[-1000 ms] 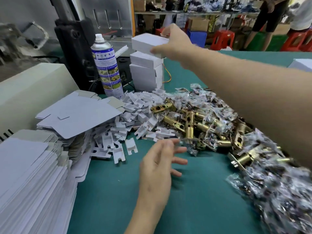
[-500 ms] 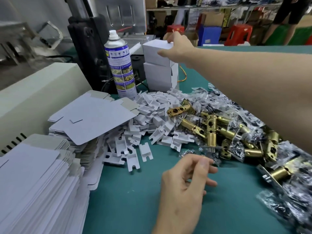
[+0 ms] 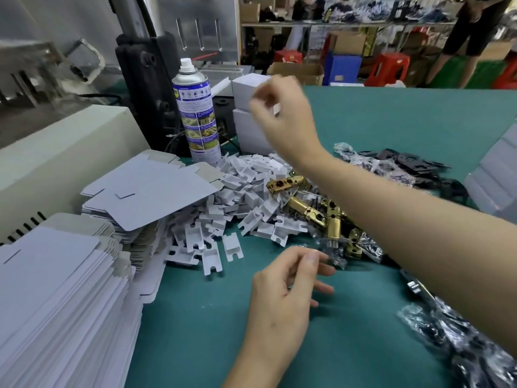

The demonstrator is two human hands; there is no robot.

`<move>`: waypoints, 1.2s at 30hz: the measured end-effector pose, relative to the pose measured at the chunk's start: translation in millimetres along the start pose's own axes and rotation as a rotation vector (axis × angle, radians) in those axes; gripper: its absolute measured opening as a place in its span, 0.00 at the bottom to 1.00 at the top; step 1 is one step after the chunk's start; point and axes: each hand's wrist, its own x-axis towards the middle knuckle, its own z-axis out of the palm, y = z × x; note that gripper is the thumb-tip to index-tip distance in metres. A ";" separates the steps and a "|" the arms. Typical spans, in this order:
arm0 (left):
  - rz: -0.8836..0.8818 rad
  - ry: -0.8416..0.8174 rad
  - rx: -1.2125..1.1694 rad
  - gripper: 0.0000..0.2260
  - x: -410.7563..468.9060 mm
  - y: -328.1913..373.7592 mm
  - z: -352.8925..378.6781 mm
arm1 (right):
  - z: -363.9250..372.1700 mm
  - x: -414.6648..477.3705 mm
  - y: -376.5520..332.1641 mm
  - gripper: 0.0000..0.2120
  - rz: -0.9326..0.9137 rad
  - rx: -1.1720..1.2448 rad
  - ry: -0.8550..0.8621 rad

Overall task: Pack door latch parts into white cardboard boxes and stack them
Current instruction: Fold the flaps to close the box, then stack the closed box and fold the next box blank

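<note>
A workbench is seen from above, covered by a green mat (image 3: 363,317). At the lower left, tall stacks of flat white blanks (image 3: 56,303) are piled, unfolded. Behind them, in the upper left, a beige machine (image 3: 56,152) is seen. A blue-labelled spray can (image 3: 195,116) is stood upright left of centre. Below it, a heap of small white inserts (image 3: 237,197) is spread across the mat.

Just right of the can, in the upper centre, two closed white boxes (image 3: 247,88) are stacked one on the other (only these two can be made out). The right hand (image 3: 282,113) is held in front of that stack, blurred by motion; its fingers are loosely bent and nothing is seen in them. At the lower centre, the left hand (image 3: 285,289) is held over the bare mat with fingers slackly curled and nothing gripped, its fingertips near the edge of the parts heap.

Right of centre, brass latches (image 3: 307,208) are heaped, partly hidden by the right forearm. Clear bags (image 3: 461,345) of dark parts are strewn toward the lower right.

The task is judged to be early: a short stack has been made, while many blanks, inserts and latches are left unpacked.
</note>
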 end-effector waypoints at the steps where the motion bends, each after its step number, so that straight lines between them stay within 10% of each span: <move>1: -0.001 0.010 0.000 0.11 0.3 -0.2 0.5 | 3.7 -17.0 -10.9 0.06 -0.129 -0.036 -0.136; 7: -0.003 0.039 -0.047 0.11 1.5 -4.6 2.8 | 34.0 -63.9 -50.4 0.28 -0.626 -0.485 -0.712; 19: -0.007 0.109 -0.087 0.11 7.0 -8.6 -7.3 | 42.3 -72.0 -66.6 0.09 -0.418 -0.632 -0.302; 27: 0.110 0.609 -0.252 0.06 14.8 0.7 -25.8 | -78.8 -129.7 -63.7 0.05 0.269 0.324 0.221; 36: 0.473 0.355 0.647 0.21 -3.1 -0.6 -6.3 | -97.9 -225.5 -49.2 0.07 0.877 0.724 -0.187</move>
